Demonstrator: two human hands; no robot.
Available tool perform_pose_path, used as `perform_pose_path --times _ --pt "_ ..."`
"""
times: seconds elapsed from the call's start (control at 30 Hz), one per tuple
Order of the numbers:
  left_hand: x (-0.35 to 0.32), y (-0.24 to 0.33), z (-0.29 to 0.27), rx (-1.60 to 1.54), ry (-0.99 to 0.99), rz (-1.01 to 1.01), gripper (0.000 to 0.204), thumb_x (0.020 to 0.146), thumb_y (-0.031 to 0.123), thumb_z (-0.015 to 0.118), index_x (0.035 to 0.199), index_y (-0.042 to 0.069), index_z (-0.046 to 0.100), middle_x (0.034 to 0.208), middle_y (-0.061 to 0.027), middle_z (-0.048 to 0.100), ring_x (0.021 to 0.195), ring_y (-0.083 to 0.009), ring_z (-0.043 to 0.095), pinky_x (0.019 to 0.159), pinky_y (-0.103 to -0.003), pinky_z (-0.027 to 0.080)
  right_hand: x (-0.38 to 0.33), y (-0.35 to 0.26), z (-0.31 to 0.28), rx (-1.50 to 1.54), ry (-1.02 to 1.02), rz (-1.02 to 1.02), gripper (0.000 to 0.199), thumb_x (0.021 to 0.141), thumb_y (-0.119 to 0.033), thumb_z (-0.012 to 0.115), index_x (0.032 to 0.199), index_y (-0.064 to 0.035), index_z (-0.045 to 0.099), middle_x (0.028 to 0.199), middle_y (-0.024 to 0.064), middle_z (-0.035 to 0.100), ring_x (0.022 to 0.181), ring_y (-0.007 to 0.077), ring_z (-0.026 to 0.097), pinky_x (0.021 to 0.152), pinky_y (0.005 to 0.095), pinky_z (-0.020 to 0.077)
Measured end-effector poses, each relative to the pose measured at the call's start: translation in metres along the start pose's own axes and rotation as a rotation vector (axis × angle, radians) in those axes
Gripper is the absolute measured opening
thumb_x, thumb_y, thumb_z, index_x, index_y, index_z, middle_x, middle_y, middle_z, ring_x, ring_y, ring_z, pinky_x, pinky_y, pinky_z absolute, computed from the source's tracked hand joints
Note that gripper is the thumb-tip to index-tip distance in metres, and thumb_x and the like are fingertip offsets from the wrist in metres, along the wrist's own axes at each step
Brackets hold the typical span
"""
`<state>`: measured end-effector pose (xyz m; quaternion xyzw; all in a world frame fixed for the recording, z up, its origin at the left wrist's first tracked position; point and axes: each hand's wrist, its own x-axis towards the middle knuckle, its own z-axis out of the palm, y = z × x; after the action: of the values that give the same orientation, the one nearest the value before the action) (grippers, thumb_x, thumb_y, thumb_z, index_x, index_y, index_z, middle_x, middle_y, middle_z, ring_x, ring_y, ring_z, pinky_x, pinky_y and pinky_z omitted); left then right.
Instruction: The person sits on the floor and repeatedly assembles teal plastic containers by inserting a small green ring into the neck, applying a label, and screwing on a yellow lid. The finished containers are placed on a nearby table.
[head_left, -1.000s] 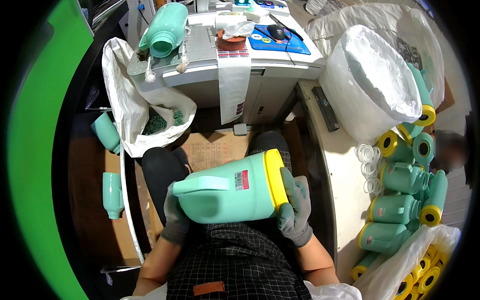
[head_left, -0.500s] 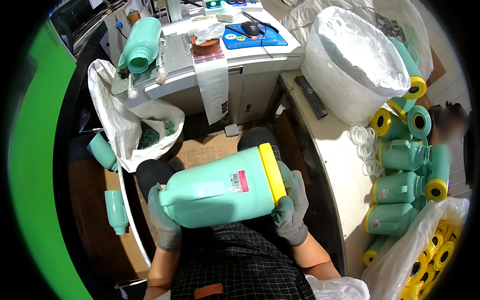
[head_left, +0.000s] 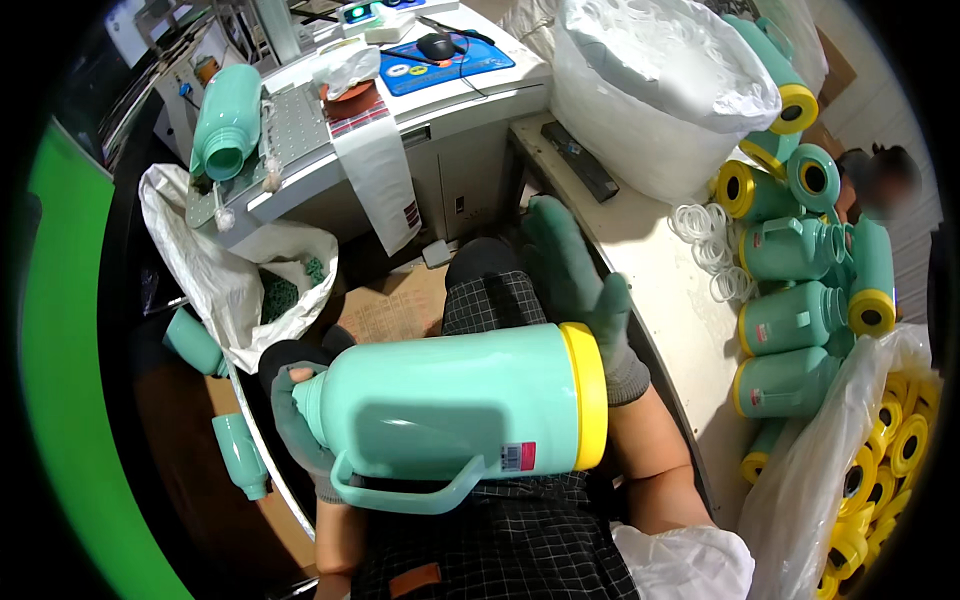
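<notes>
A mint-green thermos jug casing lies sideways over my lap. Its handle faces me, beside a small red-and-white label, and a yellow base ring caps its right end. My left hand, in a grey-green glove, is wrapped round the threaded neck. Beyond the yellow base, my gloved right hand is raised with its fingers stretched out and nothing in it. Part of its palm is hidden behind the base.
On the bench to my right stand several green jugs, loose white rings, a white sack of rings and a bag of yellow bases. Another casing rests on the machine ahead, above a white sack.
The jug has rolled so its handle and label now face me, and it sits slightly lower. My right hand has let go of the base and opened upward. The view has shifted to the right.
</notes>
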<state>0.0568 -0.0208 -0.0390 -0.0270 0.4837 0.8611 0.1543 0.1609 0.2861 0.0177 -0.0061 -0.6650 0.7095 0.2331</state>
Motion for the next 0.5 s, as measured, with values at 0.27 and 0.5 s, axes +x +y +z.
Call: perform_pose_path --times 0.27,0.5 --pt "0.028 -0.001 -0.045 -0.238 0.011 -0.158 0.027 0.110 0.028 0.047 0.101 0.006 0.060 0.090 -0.0044 0.064 0.082 -0.0147 0.063 0.079 -0.029 0.054 -0.018 -0.025 -0.003 -0.010 0.268 -0.081 0.117 0.088 -0.093 0.011 0.167 -0.0065 0.015 0.172 0.0173 0.019 0.160 0.0299 0.016 0.129 0.0438 0.0076" --pt "0.022 -0.007 -0.010 0.042 -0.069 0.033 0.027 0.110 0.027 0.046 0.119 0.003 0.055 0.112 -0.0077 0.061 0.099 -0.0179 0.061 0.091 -0.031 0.051 -0.044 -0.019 -0.025 0.073 0.369 -0.114 0.102 0.096 -0.079 0.024 0.163 -0.0027 0.024 0.167 0.0179 0.028 0.156 0.0304 0.023 0.129 0.0441 0.0113"
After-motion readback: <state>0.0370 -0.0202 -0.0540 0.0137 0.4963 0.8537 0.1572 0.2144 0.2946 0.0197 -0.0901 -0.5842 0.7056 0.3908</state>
